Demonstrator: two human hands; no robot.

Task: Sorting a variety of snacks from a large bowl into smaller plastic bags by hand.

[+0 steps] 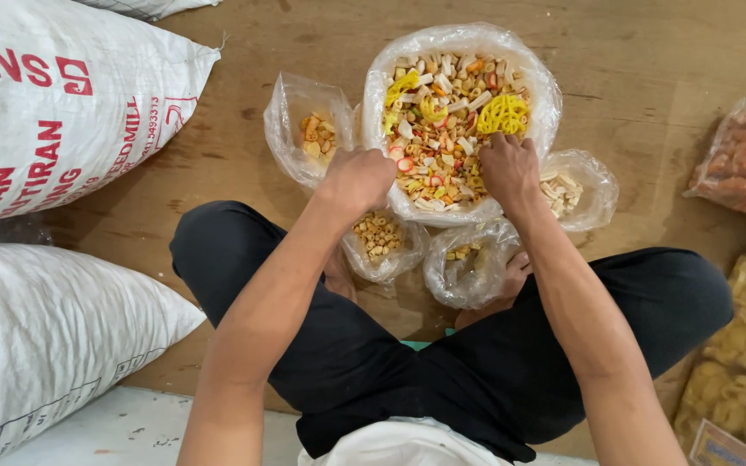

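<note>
On a wooden floor, between two large white woven sacks at one side and packets of orange and yellow crackers at the other, a person in black trousers sits cross-legged over an open clear plastic bag of mixed crackers. That big bag, filled with white sticks, yellow lattice rounds, orange rings and pink-edged pieces, stands straight ahead of the knees. Four smaller clear bags ring its near side: one of orange-yellow pieces at far left, one of small ring-shaped pieces just below the left hand, one nearly empty with a few yellow pieces in the middle, and one of pale sticks at right. The left hand rests at the big bag's near-left rim, fingers curled together; what they close on cannot be made out. The right hand lies on the mix at the near-right edge, just below a yellow lattice cracker, fingers bent down into the pieces, its grip hidden.
</note>
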